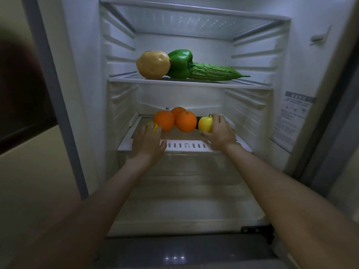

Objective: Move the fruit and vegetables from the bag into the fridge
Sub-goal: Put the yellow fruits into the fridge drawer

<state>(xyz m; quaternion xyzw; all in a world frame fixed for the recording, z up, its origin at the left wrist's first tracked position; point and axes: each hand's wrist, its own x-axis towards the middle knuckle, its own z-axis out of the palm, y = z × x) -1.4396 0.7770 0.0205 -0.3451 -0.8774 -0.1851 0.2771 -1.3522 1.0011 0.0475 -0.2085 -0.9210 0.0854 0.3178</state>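
At far left a dark brown panel (21,90) fills the upper part of the view, blurred and dim, with a darker band along its lower edge. Below it spreads a plain beige surface (29,171), slanting down toward the bottom left corner. Above the panel shows a pale patch of wall (9,12). Along the bottom lies a dark, glossy floor (136,253), and three small light reflections (174,257) sit on it in a row.

Dim overall; cool light from above brightens the white fridge interior (194,45) at upper centre. The left and bottom edges fall into murky shadow. Wide-angle distortion bends the frame edges, and detail is soft throughout.
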